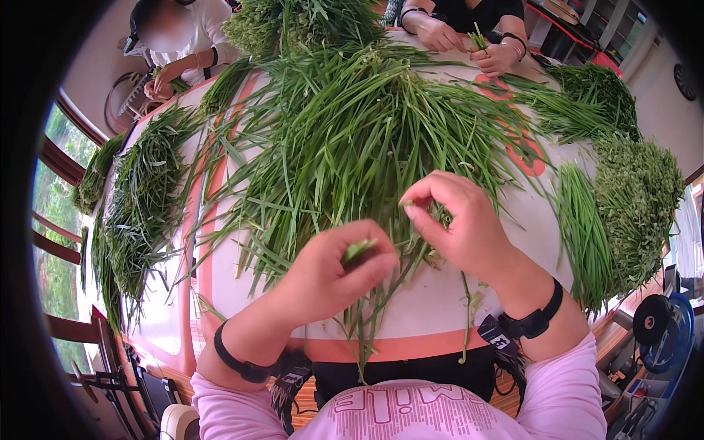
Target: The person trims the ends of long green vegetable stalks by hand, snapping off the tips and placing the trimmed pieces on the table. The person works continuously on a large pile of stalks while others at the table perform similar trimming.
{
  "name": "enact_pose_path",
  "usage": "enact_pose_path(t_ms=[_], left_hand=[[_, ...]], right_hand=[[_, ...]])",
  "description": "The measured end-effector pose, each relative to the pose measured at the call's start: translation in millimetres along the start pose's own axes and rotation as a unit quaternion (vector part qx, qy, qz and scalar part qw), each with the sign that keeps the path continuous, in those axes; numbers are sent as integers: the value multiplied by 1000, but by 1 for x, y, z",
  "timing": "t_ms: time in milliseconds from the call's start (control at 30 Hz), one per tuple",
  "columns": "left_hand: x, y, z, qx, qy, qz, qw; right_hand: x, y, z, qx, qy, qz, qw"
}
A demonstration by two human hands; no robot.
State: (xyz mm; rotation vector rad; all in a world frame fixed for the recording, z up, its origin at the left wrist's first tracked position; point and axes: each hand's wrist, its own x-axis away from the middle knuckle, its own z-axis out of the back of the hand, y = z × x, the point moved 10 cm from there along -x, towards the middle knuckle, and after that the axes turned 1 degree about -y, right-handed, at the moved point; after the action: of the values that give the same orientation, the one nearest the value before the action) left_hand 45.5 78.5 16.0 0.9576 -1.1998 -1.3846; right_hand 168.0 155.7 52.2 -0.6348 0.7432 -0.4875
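My left hand (333, 275) is curled around a small bunch of green stems (359, 251), whose cut ends show inside the fist. Level with it and a little farther off, my right hand (465, 228) pinches a small pale bit of plant (406, 203) between thumb and forefinger. Beyond and beneath both hands spreads a large loose heap of long flat green leaves, like garlic chives (352, 148). Some loose stalks (363, 330) trail below my left hand over the table's near edge. The fingers partly hide what they hold.
The white table (242, 300) has an orange border. Bundled greens stand at the right (635, 209) and left (146, 198), with a tall stack (308, 27) at the back. Across the table, one person's hands (489, 58) hold stems; another person's hands (165, 82) work at the upper left.
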Motion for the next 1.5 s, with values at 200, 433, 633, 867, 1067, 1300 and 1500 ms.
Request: enact_pose_path(t_ms=[200,433,633,867,1067,1300,1500], left_hand=[[16,18,97,34,292,-153,944],[92,63,167,-69,569,-339,746],[80,77,128,-219,511,-366,746],[27,42,107,-100,352,-264,893],[5,14,92,49,277,-223,933],[0,8,74,106,208,-137,963],[-13,-20,38,225,75,26,971]], right_hand=[[-5,23,17,-209,36,-38,976],[-5,36,25,-307,-36,-66,949],[-3,44,25,-225,17,-99,969],[-8,5,15,-69,-57,35,995],[27,-7,-52,-1,-326,0,945],[28,-25,-48,105,-248,69,960],[5,-43,2,-16,-29,92,995]])
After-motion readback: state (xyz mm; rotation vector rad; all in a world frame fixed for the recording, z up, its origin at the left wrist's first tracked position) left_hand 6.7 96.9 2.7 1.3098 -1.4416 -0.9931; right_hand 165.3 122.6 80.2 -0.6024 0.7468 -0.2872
